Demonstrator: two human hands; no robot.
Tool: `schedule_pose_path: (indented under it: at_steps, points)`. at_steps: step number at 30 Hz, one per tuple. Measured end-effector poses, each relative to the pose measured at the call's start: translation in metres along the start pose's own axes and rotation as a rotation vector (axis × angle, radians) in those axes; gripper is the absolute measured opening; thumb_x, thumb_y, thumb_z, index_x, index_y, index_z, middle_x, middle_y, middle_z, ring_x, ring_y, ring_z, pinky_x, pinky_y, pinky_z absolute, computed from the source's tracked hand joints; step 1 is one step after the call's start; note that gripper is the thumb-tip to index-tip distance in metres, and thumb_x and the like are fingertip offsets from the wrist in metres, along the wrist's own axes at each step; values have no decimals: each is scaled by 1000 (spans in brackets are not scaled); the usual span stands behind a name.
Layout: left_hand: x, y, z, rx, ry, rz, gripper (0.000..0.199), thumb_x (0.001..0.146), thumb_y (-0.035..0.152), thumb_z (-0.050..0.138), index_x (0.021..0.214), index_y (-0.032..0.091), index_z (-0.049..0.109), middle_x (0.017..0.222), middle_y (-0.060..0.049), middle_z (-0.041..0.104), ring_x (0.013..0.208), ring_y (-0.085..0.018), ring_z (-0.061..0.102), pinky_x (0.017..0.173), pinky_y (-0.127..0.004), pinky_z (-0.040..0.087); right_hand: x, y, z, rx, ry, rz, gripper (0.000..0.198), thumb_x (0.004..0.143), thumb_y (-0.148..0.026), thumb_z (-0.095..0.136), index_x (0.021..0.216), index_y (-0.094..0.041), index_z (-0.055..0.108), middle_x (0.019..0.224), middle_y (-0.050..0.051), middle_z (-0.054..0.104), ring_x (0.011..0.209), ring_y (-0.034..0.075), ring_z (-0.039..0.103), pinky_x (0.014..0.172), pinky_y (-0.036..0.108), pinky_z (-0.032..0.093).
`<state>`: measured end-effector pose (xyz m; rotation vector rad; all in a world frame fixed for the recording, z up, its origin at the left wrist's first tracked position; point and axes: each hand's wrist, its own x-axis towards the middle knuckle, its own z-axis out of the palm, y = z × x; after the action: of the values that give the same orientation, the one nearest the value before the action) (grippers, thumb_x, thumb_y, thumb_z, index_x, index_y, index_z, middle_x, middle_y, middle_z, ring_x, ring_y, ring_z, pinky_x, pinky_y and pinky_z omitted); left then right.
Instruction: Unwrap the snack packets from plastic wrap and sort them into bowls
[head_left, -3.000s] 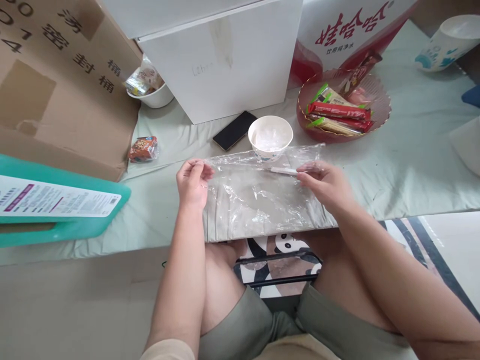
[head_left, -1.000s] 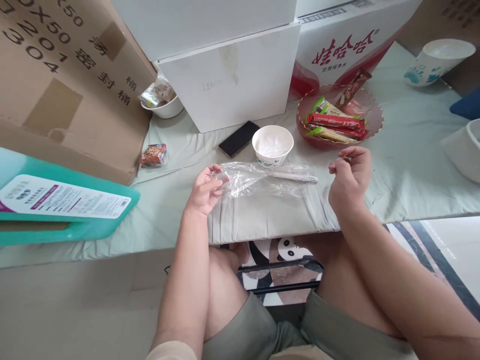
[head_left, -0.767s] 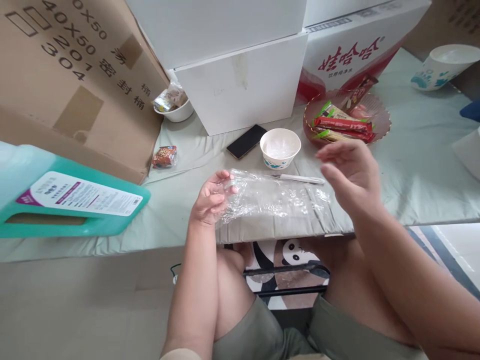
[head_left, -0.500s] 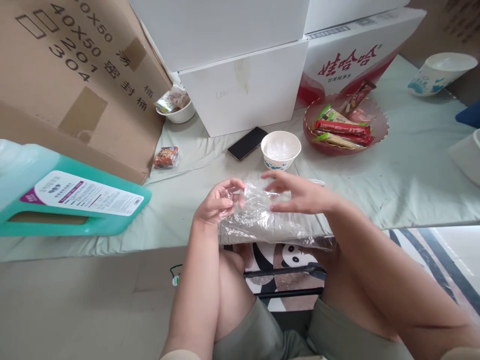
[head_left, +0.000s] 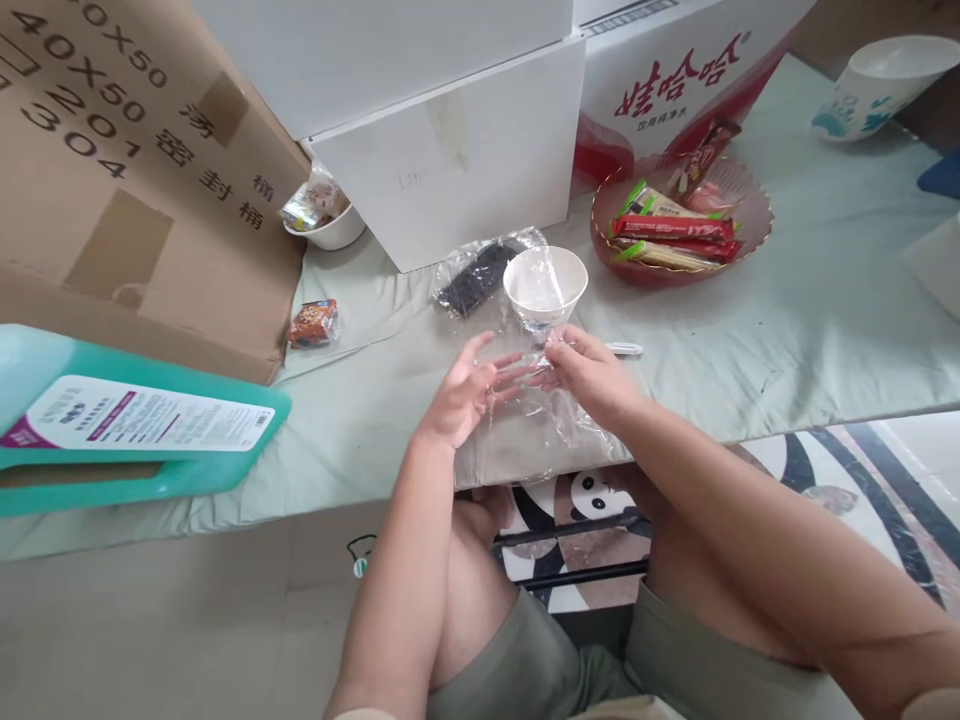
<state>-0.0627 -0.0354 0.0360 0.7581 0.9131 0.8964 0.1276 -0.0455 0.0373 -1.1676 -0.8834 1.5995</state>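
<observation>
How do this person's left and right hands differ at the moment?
The left hand has its fingers spread apart, while the right hand has its fingers drawn together, pinching clear plastic film. The right hand is also closer to the white paper bowl than the left hand. Both are bare and over the pale green cloth.

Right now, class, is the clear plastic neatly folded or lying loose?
Loose, not neatly folded: the clear plastic bunches at the right hand, and wrinkled parts show across the black phone.
</observation>
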Motion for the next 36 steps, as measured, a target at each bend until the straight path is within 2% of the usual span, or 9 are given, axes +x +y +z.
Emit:
schedule_pose_path:
  at_steps: [6, 12, 16, 19, 21, 23, 26, 31, 36]
  points:
    - [6, 0, 10, 75, 109, 80, 63, 64, 28, 87, 117, 23, 53, 85, 0, 74, 62, -11, 69, 53, -18, 49, -1, 5, 0, -2, 4, -12, 34, 73, -43, 71, 89, -24, 48, 70, -5, 62, 63, 15, 68, 65, 30, 52]
    - [-1, 3, -1, 96, 140, 206, 80, 69, 31, 82, 137, 31, 39, 89, 1, 72, 61, -10, 67, 55, -20, 50, -6, 1, -7, -66, -4, -155, 78, 79, -34, 72, 144, -29, 28, 80, -2, 67, 70, 20, 71, 71, 38, 57]
    - [-18, -3, -7, 468, 311, 565, 86, 79, 42, 74, 149, 42, 25, 139, -10, 59, 109, -21, 70, 86, -36, 58, -11, -3, -8, -113, -74, -265, 57, 83, -33, 68, 134, -30, 42, 81, -2, 66, 72, 17, 69, 74, 38, 57]
    - [-31, -9, -2, 1062, 326, 786, 72, 70, 43, 82, 136, 33, 53, 164, -9, 29, 153, -38, 27, 116, -56, 39, -14, -4, -11, -133, -175, -329, 22, 85, -32, 65, 104, -24, 57, 88, 0, 63, 77, 14, 66, 78, 36, 58]
    - [-35, -13, 6, 1366, 248, 818, 59, 69, 38, 84, 124, 27, 65, 164, -10, 32, 156, -41, 15, 122, -62, 25, -17, -4, -14, -140, -259, -379, 20, 83, -30, 67, 99, -23, 58, 94, 2, 62, 83, 15, 65, 81, 35, 57]
    - [-35, -15, 13, 1470, 198, 847, 35, 79, 30, 76, 112, 25, 70, 152, -10, 51, 152, -37, 30, 122, -62, 24, -19, -3, -17, -168, -306, -420, 26, 82, -28, 68, 105, -22, 59, 100, 4, 62, 90, 16, 65, 84, 36, 56]
    - [-30, -14, 16, 1408, 199, 888, 9, 88, 19, 62, 91, 22, 70, 125, -8, 71, 136, -29, 55, 118, -58, 34, -21, -3, -23, -297, -255, -457, 28, 85, -29, 64, 112, -23, 57, 94, 3, 61, 85, 16, 63, 83, 37, 55]
    - [-29, -9, 14, 1114, 88, 882, 6, 84, 17, 62, 82, 20, 66, 120, -9, 74, 135, -28, 56, 109, -50, 47, -22, -12, -33, -739, -2, -693, 41, 78, -41, 73, 114, -24, 65, 103, 8, 55, 100, 25, 57, 93, 48, 50]
    - [-35, -11, 14, 710, 91, 613, 5, 80, 24, 67, 83, 20, 66, 89, -6, 77, 86, -21, 74, 78, -34, 58, -27, -23, -37, -810, -175, -735, 19, 77, -39, 73, 78, -24, 62, 114, 8, 64, 123, 32, 54, 112, 54, 33]
